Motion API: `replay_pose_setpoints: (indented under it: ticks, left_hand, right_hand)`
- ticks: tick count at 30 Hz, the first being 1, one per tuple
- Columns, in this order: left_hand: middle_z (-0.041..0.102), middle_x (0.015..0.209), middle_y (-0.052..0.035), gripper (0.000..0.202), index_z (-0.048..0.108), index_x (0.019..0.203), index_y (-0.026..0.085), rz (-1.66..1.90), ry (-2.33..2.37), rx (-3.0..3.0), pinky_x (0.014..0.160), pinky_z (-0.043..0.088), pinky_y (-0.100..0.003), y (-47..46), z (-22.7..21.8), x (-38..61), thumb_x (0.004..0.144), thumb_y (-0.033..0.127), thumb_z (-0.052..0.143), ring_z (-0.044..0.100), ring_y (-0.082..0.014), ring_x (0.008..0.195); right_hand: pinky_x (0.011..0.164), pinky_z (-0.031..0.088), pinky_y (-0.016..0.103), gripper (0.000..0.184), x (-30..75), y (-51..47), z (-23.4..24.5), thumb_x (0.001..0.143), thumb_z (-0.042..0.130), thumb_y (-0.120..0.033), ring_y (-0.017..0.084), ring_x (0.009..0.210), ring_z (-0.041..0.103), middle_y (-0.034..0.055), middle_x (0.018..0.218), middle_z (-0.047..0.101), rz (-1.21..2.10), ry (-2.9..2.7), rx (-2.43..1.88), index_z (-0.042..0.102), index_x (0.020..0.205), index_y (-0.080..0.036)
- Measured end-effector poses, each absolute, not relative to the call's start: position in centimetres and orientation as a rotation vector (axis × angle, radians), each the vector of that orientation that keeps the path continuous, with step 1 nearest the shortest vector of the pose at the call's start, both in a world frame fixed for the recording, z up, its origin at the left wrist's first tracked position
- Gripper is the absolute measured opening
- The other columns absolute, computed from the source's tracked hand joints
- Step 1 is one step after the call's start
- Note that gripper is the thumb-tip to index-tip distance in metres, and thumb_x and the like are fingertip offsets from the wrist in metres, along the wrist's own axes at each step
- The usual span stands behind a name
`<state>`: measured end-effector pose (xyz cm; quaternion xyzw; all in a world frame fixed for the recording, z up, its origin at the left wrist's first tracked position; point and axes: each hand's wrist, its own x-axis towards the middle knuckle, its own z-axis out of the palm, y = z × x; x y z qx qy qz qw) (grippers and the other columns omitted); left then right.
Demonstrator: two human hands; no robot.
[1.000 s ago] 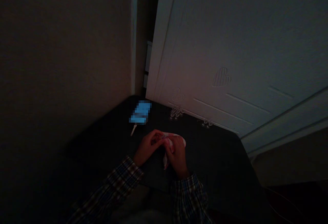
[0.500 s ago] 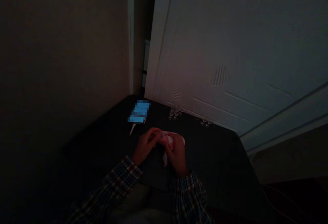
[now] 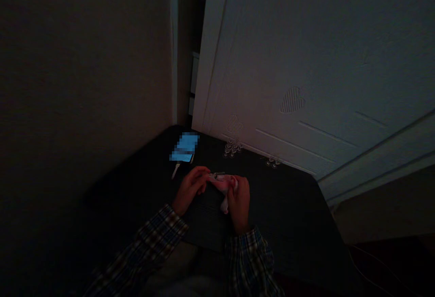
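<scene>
A limp piece of pink cloth point(image 3: 221, 184) is stretched between my two hands above the dark tabletop. My left hand point(image 3: 190, 189) pinches its left end with thumb and fingers. On the other side, my right hand point(image 3: 239, 199) is closed around the bunched right part, and a pale loose end hangs beside its thumb. A small shiny metallic piece point(image 3: 217, 174) shows along the cloth's upper edge near my left fingertips. Its kind is too dim to make out.
A lit phone point(image 3: 184, 148) with a pale cable point(image 3: 176, 170) lies at the back left of the dark table point(image 3: 288, 215). Several small round shiny pieces point(image 3: 232, 148) sit by the white panel point(image 3: 306, 52), with a smaller group point(image 3: 273, 161) farther right.
My hands have moved slightly apart, drawing the cloth out between them. The shiny metallic piece now shows at its upper edge. The phone and small round pieces have stayed put.
</scene>
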<state>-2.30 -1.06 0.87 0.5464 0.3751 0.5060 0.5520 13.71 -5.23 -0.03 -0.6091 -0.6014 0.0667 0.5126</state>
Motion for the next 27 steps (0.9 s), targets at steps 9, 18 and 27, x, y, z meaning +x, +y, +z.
replay_pose_setpoints:
  ticks: [9, 18, 27]
  left_hand:
    - [0.056, 0.078, -0.0002, 0.03, 0.052, 0.097, 0.017, 0.998, 0.834, 1.398, 0.044, 0.035, -0.019, -1.1, 0.6, -2.0, 0.076, 0.039, 0.058, 0.049, -0.0075, 0.053]
    - [0.059, 0.082, -0.0007, 0.026, 0.053, 0.093, 0.018, 0.994, 0.828, 1.421, 0.044, 0.036, -0.017, -1.2, 0.6, -1.9, 0.073, 0.031, 0.062, 0.05, -0.0073, 0.054]
    - [0.06, 0.09, -0.0024, 0.02, 0.054, 0.089, 0.016, 0.942, 0.837, 1.539, 0.05, 0.041, -0.02, -1.0, 0.3, -2.0, 0.073, 0.026, 0.06, 0.052, -0.008, 0.057]
  right_hand:
    - [0.082, 0.042, 0.034, 0.02, 13.7, -5.4, -0.1, 0.088, 0.041, -0.025, 0.019, 0.093, 0.053, 0.0066, 0.098, 0.057, 0.281, -1.424, -1.434, 0.051, 0.105, -0.019]
    - [0.086, 0.04, 0.034, 0.023, 13.5, -5.8, 1.2, 0.09, 0.04, -0.028, 0.019, 0.096, 0.054, 0.0074, 0.101, 0.058, 0.316, -1.443, -1.373, 0.054, 0.105, -0.019]
    - [0.087, 0.041, 0.032, 0.037, 13.9, -6.1, 1.0, 0.093, 0.029, -0.038, 0.018, 0.103, 0.055, 0.0067, 0.113, 0.059, 0.605, -1.148, -1.207, 0.054, 0.113, -0.019]
